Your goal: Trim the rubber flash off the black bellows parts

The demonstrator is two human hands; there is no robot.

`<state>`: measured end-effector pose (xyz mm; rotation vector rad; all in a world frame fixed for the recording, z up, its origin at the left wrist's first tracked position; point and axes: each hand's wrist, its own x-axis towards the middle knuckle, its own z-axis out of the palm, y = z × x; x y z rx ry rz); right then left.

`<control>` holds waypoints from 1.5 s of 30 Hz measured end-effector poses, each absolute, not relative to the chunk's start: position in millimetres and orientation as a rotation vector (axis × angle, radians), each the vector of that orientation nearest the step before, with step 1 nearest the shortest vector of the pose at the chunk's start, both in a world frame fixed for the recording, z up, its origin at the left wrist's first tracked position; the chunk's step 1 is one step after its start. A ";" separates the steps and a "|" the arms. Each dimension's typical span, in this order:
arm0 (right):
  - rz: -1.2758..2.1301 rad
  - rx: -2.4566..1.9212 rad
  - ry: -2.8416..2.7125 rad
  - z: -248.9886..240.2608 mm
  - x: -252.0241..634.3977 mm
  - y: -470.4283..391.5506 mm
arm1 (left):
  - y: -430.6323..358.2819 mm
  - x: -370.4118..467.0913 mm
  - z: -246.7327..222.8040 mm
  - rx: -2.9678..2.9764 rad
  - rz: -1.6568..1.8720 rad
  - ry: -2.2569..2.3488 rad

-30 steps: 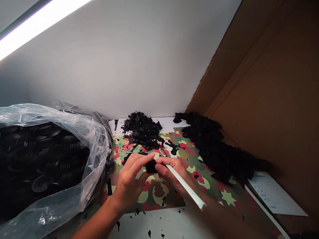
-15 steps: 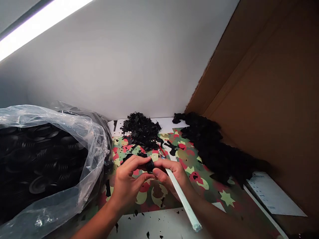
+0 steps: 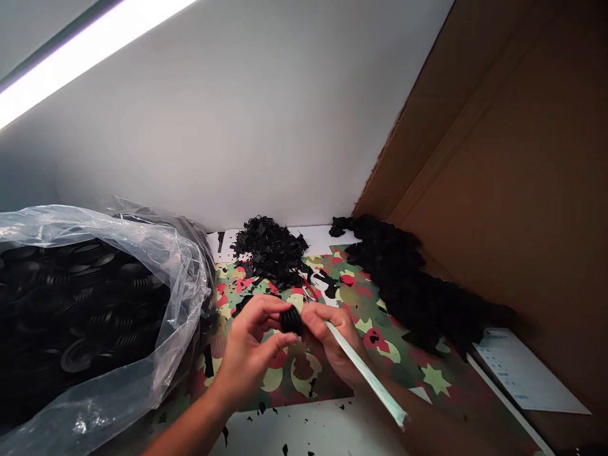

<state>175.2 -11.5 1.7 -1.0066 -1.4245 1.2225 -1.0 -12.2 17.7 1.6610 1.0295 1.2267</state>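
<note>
My left hand (image 3: 254, 345) pinches a small black ribbed rubber bellows (image 3: 290, 321) between the thumb and fingers, above the patterned sheet. My right hand (image 3: 335, 339) is closed around a long, pale, tape-wrapped handle (image 3: 370, 380), which points down to the right past the wrist. Its other end is hidden by the fingers, so I cannot tell what tool it is. The right fingertips are at the right side of the bellows. Beyond the hands lies a heap of black rubber scraps (image 3: 270, 250).
On the left, a clear plastic bag (image 3: 187, 253) holds many black ribbed parts (image 3: 85, 304). A long pile of black pieces (image 3: 403, 278) runs beside the cardboard wall (image 3: 513, 190). A white paper (image 3: 532, 373) lies at right. Scraps dot the camouflage-patterned sheet (image 3: 332, 380).
The bellows has tilted in the left fingers, and the left thumb has lifted partly off it. My right hand has shifted slightly right, with the handle's lower end swinging right and up.
</note>
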 end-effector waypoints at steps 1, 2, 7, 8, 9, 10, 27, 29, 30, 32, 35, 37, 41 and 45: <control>1.135 -1.038 -1.450 -1.5 177.0 -8.0 | -13.1 -1.9 18.2 1.852 1.178 1.016; 1.027 -1.084 -1.481 -4.5 179.2 -3.6 | -14.7 -1.7 19.1 2.036 1.091 1.005; 0.596 -1.264 -1.661 -17.8 189.5 23.1 | -33.4 8.5 36.0 2.629 0.510 0.857; 0.583 -1.254 -1.693 -20.4 189.8 26.8 | -38.7 7.4 43.4 2.746 0.524 0.806; 0.589 -1.240 -1.724 -22.9 189.2 29.3 | -43.9 3.2 52.5 2.856 0.609 0.770; 0.608 -1.224 -1.750 -25.4 187.8 30.8 | -48.6 -4.8 62.8 2.920 0.731 0.796; 1.035 -0.962 -1.594 -13.4 174.9 12.3 | -31.0 -18.7 76.5 2.485 1.008 1.316; 0.935 -0.962 -1.601 -12.3 176.4 10.1 | -18.4 -4.5 55.0 2.299 0.926 1.289; 0.886 -0.964 -1.614 -11.5 177.4 9.5 | -12.5 -1.0 45.1 2.200 0.905 1.270; 0.851 -0.954 -1.640 -8.5 179.5 8.6 | -3.6 1.0 28.6 1.989 0.948 1.220; 0.972 -0.899 -1.618 -1.0 181.4 7.1 | 1.0 -1.5 14.5 1.745 1.108 1.174; 1.094 -0.886 -1.511 4.1 180.2 5.5 | -0.4 -2.9 11.5 1.690 1.165 1.170; 1.320 -0.919 -1.229 9.3 172.6 0.7 | -6.3 -2.9 12.3 1.699 1.154 1.155; 1.450 -0.928 -1.147 10.4 168.1 -4.8 | -10.2 -1.3 11.2 1.707 1.167 1.146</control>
